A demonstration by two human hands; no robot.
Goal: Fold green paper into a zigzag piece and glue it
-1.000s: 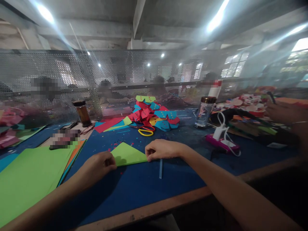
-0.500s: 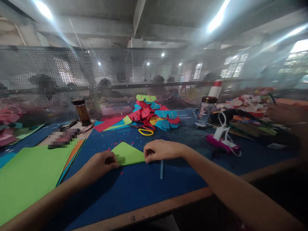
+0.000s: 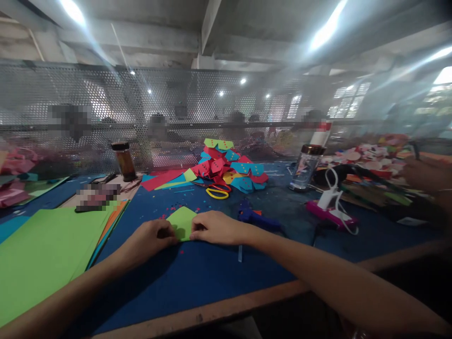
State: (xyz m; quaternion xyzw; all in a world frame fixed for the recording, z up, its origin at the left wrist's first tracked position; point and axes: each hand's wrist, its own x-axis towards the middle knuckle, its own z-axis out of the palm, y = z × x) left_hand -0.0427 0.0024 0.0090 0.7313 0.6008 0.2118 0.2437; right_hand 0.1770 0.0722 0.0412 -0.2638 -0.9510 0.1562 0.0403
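Observation:
A folded piece of green paper [image 3: 182,220] lies on the blue tabletop [image 3: 212,282] between my hands. My left hand [image 3: 155,236] is closed in a pinch on the paper's left corner. Its right part is covered by my right hand [image 3: 215,227], whose fingers pinch the near edge. Beyond my right wrist rests a blue glue gun [image 3: 259,217], and a clear glue stick [image 3: 240,253] pokes out below the forearm. Scissors with yellow and red handles [image 3: 218,190] lie past the paper, among tiny coloured scraps.
Dotted folded paper shapes [image 3: 229,165] are heaped near the perforated screen [image 3: 169,94]. Green sheets [image 3: 45,245] are stacked at left, with a dark bottle [image 3: 124,162] behind. At right stand a clear bottle [image 3: 305,172] and a magenta power strip [image 3: 332,215]; another person's hand [image 3: 425,172] is beyond.
My right hand has slid left along the paper, closer to my left hand, and covers more of it. The blue glue gun has come into sight behind my wrist.

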